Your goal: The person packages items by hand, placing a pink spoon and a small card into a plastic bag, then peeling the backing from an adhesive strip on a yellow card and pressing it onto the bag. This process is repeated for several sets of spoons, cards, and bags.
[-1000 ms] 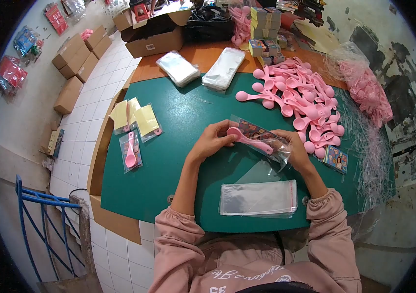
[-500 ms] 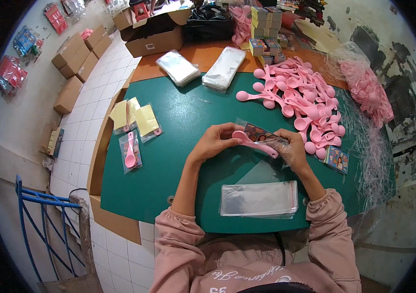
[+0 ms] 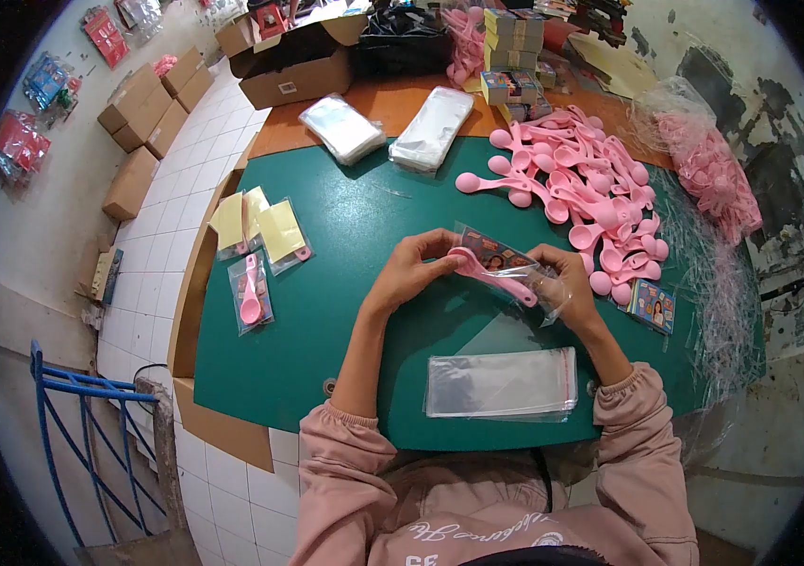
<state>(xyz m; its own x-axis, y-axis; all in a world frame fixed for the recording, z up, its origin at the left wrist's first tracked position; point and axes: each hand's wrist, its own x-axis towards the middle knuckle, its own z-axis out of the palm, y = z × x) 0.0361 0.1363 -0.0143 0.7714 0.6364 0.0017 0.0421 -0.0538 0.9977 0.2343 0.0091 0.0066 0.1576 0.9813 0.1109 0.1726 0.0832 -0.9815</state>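
Between both hands is a clear plastic bag [image 3: 545, 275] with a dark printed card [image 3: 494, 253] in it. A pink measuring spoon [image 3: 496, 277] lies along the card's near side, at least partly under the film. My left hand [image 3: 421, 269] pinches the bag's left end at the spoon's bowl, thumb in front. My right hand [image 3: 567, 281] grips the bag's right end, near the spoon's handle tip; loose film hangs by its fingers. Below the hands, a stack of clear bags [image 3: 501, 385] lies on the green tabletop [image 3: 345, 226].
Several packed spoon bags [image 3: 251, 294] lie at the left. A heap of pink spoons [image 3: 600, 193] fills the right side, with a stack of printed cards [image 3: 653, 307] beside it. Two more bag stacks [image 3: 432, 130] and an open carton [image 3: 293, 71] are at the back.
Hands and held bag are nearly still. The right fingers have shifted slightly at the bag's end, and more of the printed card shows.
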